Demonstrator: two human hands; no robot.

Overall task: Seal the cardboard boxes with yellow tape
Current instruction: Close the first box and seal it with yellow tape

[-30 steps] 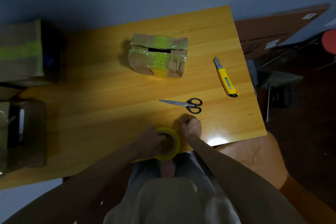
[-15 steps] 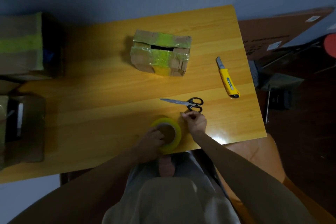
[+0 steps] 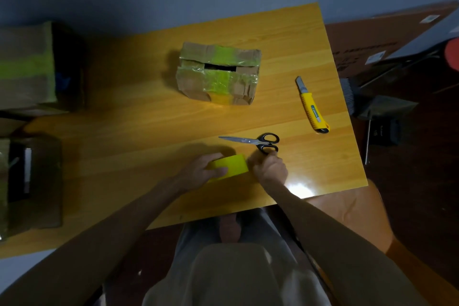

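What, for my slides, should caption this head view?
Left hand grips yellow tape roll, right hand at its edge, near scissors and taped cardboard box.

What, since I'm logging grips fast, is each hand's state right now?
Left hand: holding the yellow tape roll, fingers curled round it.
Right hand: fingers curled at the roll's edge; whether it pinches tape cannot be told.

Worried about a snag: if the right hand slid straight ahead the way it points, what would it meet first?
The scissors: their black handles lie just beyond the right hand, seemingly almost touching it.
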